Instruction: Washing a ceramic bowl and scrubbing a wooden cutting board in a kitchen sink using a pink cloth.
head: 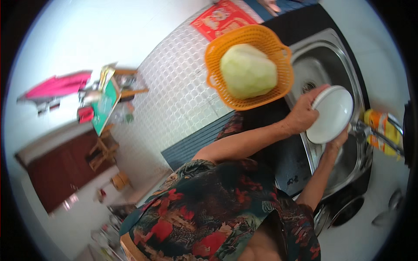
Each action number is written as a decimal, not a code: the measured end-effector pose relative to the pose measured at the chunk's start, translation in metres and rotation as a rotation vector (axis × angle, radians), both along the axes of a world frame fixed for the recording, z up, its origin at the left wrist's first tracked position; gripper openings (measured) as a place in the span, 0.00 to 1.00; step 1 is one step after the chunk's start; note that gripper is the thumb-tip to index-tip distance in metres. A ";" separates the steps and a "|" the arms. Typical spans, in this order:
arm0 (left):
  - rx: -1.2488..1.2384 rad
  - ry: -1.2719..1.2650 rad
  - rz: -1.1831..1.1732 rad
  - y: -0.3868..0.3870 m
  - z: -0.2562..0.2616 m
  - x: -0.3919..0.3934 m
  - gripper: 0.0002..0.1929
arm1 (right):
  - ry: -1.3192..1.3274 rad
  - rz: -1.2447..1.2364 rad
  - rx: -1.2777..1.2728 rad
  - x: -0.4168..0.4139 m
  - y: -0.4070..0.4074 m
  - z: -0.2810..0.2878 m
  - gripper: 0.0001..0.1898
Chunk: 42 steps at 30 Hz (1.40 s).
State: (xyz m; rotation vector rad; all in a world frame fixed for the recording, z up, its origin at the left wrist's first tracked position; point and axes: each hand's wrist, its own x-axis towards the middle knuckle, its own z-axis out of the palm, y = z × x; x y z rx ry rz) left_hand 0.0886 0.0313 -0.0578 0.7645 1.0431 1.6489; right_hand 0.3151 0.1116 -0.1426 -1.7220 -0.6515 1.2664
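Note:
A white ceramic dish [330, 115] is tilted over the stainless steel double sink [313, 70], near the divider between its basins. My left hand [304, 112] grips the dish by its near upper rim, with the thumb against its side. My right hand [339, 139] holds it from the lower edge, its fingers partly hidden behind the dish. At the upper rim a second edge shows; whether two dishes are stacked I cannot tell. Close to my right hand is the metal faucet [361, 129]. No running water can be made out.
Left of the sink, an orange plastic colander basket [212, 60] holds a large peeled pale-green melon or gourd [248, 71]. Yellow-and-orange bottles [382, 130] stand behind the faucet. A dark pan [347, 212] lies right of the sink. The black countertop [290, 163] edges my body.

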 end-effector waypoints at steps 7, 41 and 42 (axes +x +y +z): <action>-0.002 -0.319 -0.088 -0.064 0.036 -0.025 0.38 | 0.206 0.480 0.037 0.052 0.009 -0.044 0.28; 0.047 -0.792 1.589 -0.609 -0.038 -0.267 0.35 | 0.123 0.974 0.347 -0.329 -0.129 0.125 0.21; 0.069 -0.810 1.648 -0.626 -0.040 -0.265 0.34 | 0.185 1.095 0.269 -0.356 -0.142 0.119 0.20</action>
